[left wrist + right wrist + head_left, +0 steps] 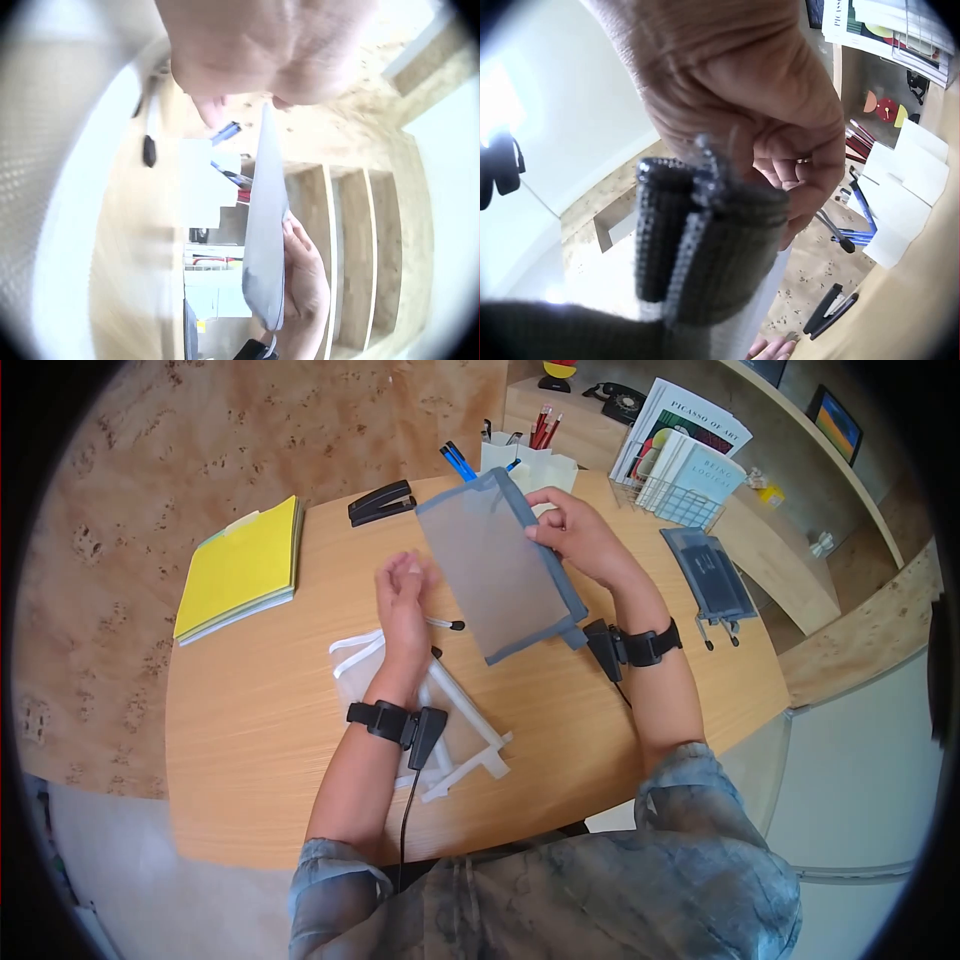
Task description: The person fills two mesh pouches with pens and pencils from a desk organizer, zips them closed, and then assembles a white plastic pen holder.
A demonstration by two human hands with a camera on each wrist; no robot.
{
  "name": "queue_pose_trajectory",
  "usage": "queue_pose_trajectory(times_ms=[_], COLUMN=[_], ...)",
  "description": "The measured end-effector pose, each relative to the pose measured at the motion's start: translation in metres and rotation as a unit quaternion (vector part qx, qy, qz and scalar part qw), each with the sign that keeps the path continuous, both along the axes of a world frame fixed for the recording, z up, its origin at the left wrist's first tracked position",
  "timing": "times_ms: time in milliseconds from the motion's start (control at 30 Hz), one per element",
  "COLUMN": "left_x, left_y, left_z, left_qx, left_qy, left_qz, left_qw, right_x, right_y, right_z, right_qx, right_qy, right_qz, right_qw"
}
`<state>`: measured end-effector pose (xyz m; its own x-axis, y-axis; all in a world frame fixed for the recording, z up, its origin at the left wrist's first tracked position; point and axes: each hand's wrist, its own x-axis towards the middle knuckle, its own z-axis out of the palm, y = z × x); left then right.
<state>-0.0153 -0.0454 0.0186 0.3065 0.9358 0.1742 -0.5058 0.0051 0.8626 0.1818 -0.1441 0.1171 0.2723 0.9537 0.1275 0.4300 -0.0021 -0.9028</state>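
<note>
In the head view, the right hand (582,542) has its grip clamped on the gray pouch (500,570), finger and thumb at one long border. The pouch is held up, tilted, over the middle of the bench (260,710). The left hand (404,605) is just beside it, palm turned up, its grip holding nothing, the fingers loosely bent and close to one another. White pouches (455,710) lie under the left forearm, toward the near edge. A yellow folder (240,570) lies by the bench's far left corner; the stapler (381,504) and the pen holder (530,460) are along the far edge. The dark pouch (708,572) lies at the right edge, near the wire basket (672,502) with books (690,440).

The left wrist view shows the gray pouch nearly edge-on, the right hand's fingers against one face. The left hand is close to the pouch's end; whether they touch, I cannot tell.

In the right wrist view, the right hand's fingers are curled at the pouch's border, whose dark mesh end is close and blurred. The left hand's fingertips show at the bottom.
</note>
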Motion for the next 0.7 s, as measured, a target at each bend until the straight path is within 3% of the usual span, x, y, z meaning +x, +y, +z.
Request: queue_pose_trajectory(times_ms=[67,133,267,333,433,500,567,633,700], left_x=[-0.004,-0.014,-0.047,-0.063,-0.062,-0.044,-0.025,-0.013,-0.006], left_y=[-0.005,-0.015,-0.054,-0.062,-0.058,-0.033,-0.008,0.006,0.01], left_z=[0.027,0.063,0.136,0.146,0.142,0.115,0.072,0.031,-0.003], left_qx=[0.159,0.242,0.325,0.359,0.27,0.137,-0.078,-0.209,-0.263], left_qy=[0.092,0.057,0.015,-0.016,-0.088,-0.08,-0.116,-0.135,-0.132], left_qz=[0.112,0.141,0.114,0.092,-0.091,-0.191,-0.295,-0.352,-0.381], left_qw=[0.977,0.958,0.939,0.929,0.955,0.969,0.945,0.902,0.876], right_x=[-0.001,-0.005,-0.039,-0.064,-0.098,-0.094,-0.076,-0.044,0.01], right_y=[-0.003,-0.007,0.005,0.012,0.004,0.001,0.01,0.007,0.005], right_z=[0.003,0.003,-0.018,-0.043,-0.057,-0.057,-0.066,-0.059,-0.065], right_qx=[0.014,0.025,0.041,0.038,-0.048,-0.078,-0.058,-0.023,0.0], right_qy=[0.026,0.046,0.083,0.098,0.025,-0.073,-0.188,-0.197,-0.247], right_qz=[0.018,0.038,0.121,0.159,0.176,0.184,0.201,0.095,-0.025], right_qw=[0.999,0.998,0.988,0.982,0.983,0.977,0.96,0.975,0.969])
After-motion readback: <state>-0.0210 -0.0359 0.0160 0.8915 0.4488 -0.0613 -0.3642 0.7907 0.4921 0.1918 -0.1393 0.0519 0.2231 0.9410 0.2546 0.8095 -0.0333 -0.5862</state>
